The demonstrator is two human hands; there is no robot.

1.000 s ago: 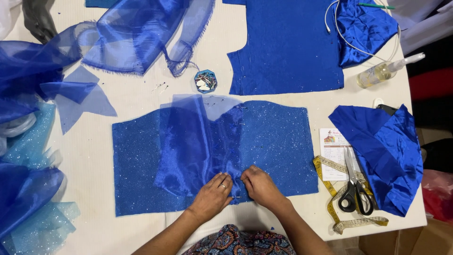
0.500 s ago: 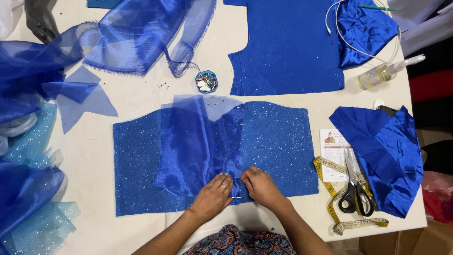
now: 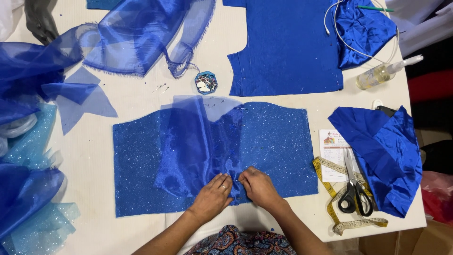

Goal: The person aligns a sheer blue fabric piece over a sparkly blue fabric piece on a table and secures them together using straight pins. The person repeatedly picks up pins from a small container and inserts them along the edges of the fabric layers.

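Observation:
A glittery blue fabric panel (image 3: pixel 278 141) lies flat on the white table (image 3: pixel 141 97). A sheer blue organza piece (image 3: pixel 193 141) is draped over its middle. My left hand (image 3: pixel 212 198) and my right hand (image 3: pixel 257 186) rest side by side at the panel's near edge. Both pinch the gathered lower end of the organza against the panel. A ring shows on my left hand. Whether a pin is between the fingers is too small to tell.
A small octagonal pin box (image 3: pixel 206 82) sits just beyond the panel. Black-handled scissors (image 3: pixel 353 189) and a yellow tape measure (image 3: pixel 335 208) lie at right on a paper card. Another blue cut piece (image 3: pixel 288 45), satin scraps (image 3: pixel 384 156), a spray bottle (image 3: pixel 382 73) and heaped organza (image 3: pixel 141 33) surround the work.

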